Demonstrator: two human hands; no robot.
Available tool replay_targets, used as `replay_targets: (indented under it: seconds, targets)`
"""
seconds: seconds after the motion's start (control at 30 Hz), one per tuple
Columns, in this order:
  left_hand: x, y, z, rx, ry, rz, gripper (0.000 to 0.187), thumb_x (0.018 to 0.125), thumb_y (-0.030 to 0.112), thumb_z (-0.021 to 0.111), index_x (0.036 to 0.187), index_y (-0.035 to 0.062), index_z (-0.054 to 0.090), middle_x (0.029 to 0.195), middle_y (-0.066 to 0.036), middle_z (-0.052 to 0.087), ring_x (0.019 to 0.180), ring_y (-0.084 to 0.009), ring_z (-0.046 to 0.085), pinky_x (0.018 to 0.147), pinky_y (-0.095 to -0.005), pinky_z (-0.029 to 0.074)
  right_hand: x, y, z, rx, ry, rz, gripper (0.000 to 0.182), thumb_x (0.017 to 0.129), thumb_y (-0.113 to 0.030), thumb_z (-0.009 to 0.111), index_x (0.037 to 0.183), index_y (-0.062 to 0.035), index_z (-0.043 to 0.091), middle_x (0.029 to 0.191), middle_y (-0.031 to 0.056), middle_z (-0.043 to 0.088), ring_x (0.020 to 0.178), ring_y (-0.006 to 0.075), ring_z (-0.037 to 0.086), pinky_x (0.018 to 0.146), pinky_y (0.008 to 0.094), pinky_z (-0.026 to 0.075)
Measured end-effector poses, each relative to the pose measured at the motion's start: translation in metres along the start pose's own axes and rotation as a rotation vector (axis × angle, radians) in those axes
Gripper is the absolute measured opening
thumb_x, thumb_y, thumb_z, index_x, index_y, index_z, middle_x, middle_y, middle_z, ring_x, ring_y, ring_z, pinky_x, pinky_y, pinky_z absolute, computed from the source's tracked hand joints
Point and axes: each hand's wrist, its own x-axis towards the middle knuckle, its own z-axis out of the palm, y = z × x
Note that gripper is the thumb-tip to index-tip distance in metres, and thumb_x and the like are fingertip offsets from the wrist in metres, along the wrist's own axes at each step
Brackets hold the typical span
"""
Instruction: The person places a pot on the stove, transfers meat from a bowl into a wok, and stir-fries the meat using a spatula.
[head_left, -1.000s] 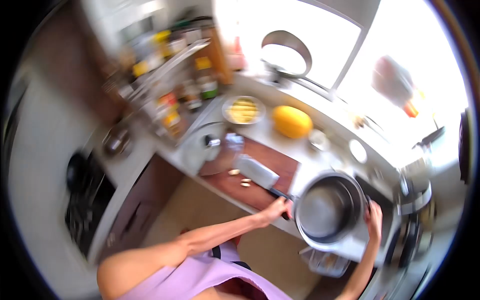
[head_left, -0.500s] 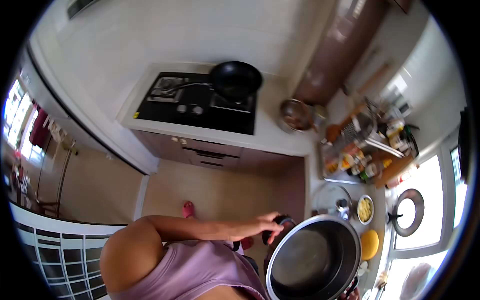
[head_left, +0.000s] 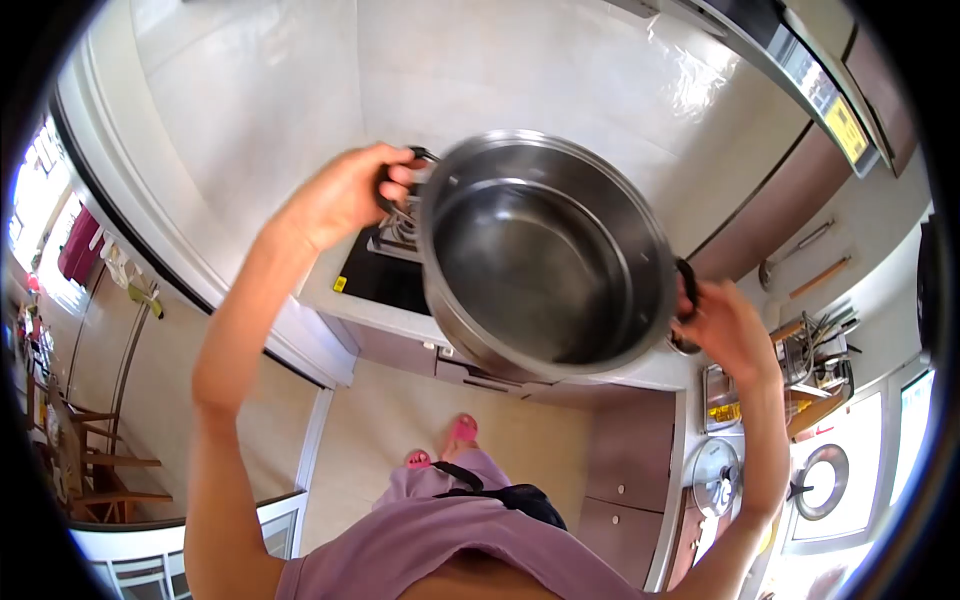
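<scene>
A large stainless steel pot [head_left: 530,270] hangs in the air between my hands, its open mouth tilted toward me and its inside bare. My left hand [head_left: 350,195] is closed around the black handle [head_left: 385,185] on the pot's left side. On the opposite side my right hand [head_left: 728,325] grips the other black handle [head_left: 686,288]. The pot covers most of the gas stove [head_left: 375,280], leaving the left part of its black top and a burner grate showing. Whatever stands on the stove's right side is hidden behind the pot.
A glass lid [head_left: 715,476] lies on the right counter, beside my right forearm. Behind it a dish rack [head_left: 800,360] holds utensils and bottles. The range hood [head_left: 820,85] juts out at the upper right. Drawers [head_left: 630,450] line the right below the counter.
The pot has moved from the right counter side, low near my body, up and left to in front of the stove. My view has turned, and both arms are now stretched out.
</scene>
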Motion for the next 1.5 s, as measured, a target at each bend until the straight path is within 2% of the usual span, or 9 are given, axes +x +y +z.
replay_targets:
  seconds: [0.3, 0.53, 0.67, 0.97, 1.23, 1.3, 1.43, 1.47, 1.5]
  targets:
    - [0.105, 0.073, -0.19, 0.323, 0.516, 0.104, 0.019, 0.085, 0.02, 0.054, 0.081, 0.0013, 0.055, 0.055, 0.006, 0.041, 0.043, -0.0027, 0.033, 0.04, -0.0173, 0.031, 0.299, 0.049, 0.054, 0.117, -0.276, 0.312, 0.008, 0.077, -0.008, 0.05, 0.076, -0.0036, 0.044, 0.076, 0.0154, 0.049, 0.075, 0.0258, 0.052, 0.081, 0.0489, 0.044]
    - [0.178, 0.034, -0.318, 0.456, 0.629, 0.078, 0.022, 0.085, 0.027, 0.052, 0.078, 0.0063, 0.051, 0.054, 0.006, 0.038, 0.043, -0.0036, 0.033, 0.039, -0.0179, 0.026, 0.435, 0.119, 0.059, 0.128, -0.171, 0.441, 0.007, 0.069, -0.005, 0.048, 0.072, -0.004, 0.042, 0.074, 0.0155, 0.047, 0.069, 0.0279, 0.051, 0.079, 0.054, 0.042]
    - [0.204, 0.011, -0.356, 0.467, 0.649, 0.022, 0.023, 0.085, 0.029, 0.052, 0.076, 0.0078, 0.049, 0.054, 0.006, 0.037, 0.043, -0.0051, 0.033, 0.04, -0.0202, 0.027, 0.485, 0.163, 0.053, 0.069, 0.137, 0.505, 0.014, 0.062, -0.005, 0.051, 0.073, -0.005, 0.042, 0.074, 0.0126, 0.044, 0.066, 0.0263, 0.046, 0.077, 0.0522, 0.04]
    - [0.24, -0.022, -0.396, 0.374, 0.625, 0.048, 0.021, 0.085, 0.025, 0.052, 0.074, 0.0076, 0.047, 0.058, 0.004, 0.039, 0.045, -0.0058, 0.032, 0.04, -0.0205, 0.027, 0.522, 0.201, 0.033, 0.016, 0.202, 0.556, 0.021, 0.06, -0.007, 0.053, 0.078, -0.0054, 0.042, 0.08, 0.0106, 0.042, 0.071, 0.0235, 0.046, 0.075, 0.0484, 0.039]
    - [0.247, -0.03, -0.424, 0.343, 0.572, -0.031, 0.018, 0.083, 0.024, 0.053, 0.072, 0.0102, 0.049, 0.058, 0.005, 0.038, 0.045, -0.0044, 0.031, 0.038, -0.0189, 0.024, 0.518, 0.222, 0.037, 0.094, 0.321, 0.535, 0.014, 0.058, -0.007, 0.056, 0.066, -0.0086, 0.045, 0.067, 0.0062, 0.042, 0.06, 0.023, 0.042, 0.061, 0.0466, 0.038]
    - [0.245, -0.027, -0.421, 0.355, 0.616, -0.081, 0.02, 0.081, 0.028, 0.055, 0.069, 0.0138, 0.048, 0.056, 0.006, 0.036, 0.043, -0.0042, 0.029, 0.038, -0.0192, 0.023, 0.539, 0.251, 0.009, -0.025, 0.1, 0.384, 0.015, 0.058, -0.011, 0.06, 0.069, -0.0095, 0.049, 0.069, 0.005, 0.046, 0.062, 0.0222, 0.046, 0.061, 0.0447, 0.04]
    - [0.251, -0.03, -0.449, 0.331, 0.478, -0.113, 0.022, 0.082, 0.032, 0.054, 0.068, 0.0168, 0.047, 0.05, 0.009, 0.033, 0.039, -0.0044, 0.027, 0.039, -0.0216, 0.023, 0.517, 0.242, 0.036, 0.08, 0.156, 0.388, 0.022, 0.058, -0.021, 0.068, 0.074, -0.0093, 0.058, 0.072, 0.0062, 0.054, 0.064, 0.0222, 0.052, 0.061, 0.0362, 0.047]
    - [0.249, -0.03, -0.455, 0.35, 0.45, -0.101, 0.022, 0.083, 0.032, 0.054, 0.072, 0.0146, 0.048, 0.05, 0.009, 0.033, 0.04, -0.0045, 0.029, 0.041, -0.0219, 0.024, 0.51, 0.232, 0.046, -0.021, 0.19, 0.369, 0.024, 0.058, -0.024, 0.07, 0.075, -0.0093, 0.061, 0.073, 0.0065, 0.055, 0.065, 0.0222, 0.053, 0.061, 0.0341, 0.048]
    - [0.244, -0.025, -0.444, 0.384, 0.403, -0.096, 0.023, 0.083, 0.034, 0.055, 0.076, 0.0128, 0.05, 0.051, 0.007, 0.032, 0.043, -0.0054, 0.029, 0.041, -0.0225, 0.024, 0.493, 0.213, 0.059, -0.304, 0.235, 0.295, 0.033, 0.066, -0.026, 0.065, 0.092, -0.0058, 0.058, 0.086, 0.0097, 0.057, 0.08, 0.0232, 0.055, 0.071, 0.0357, 0.047]
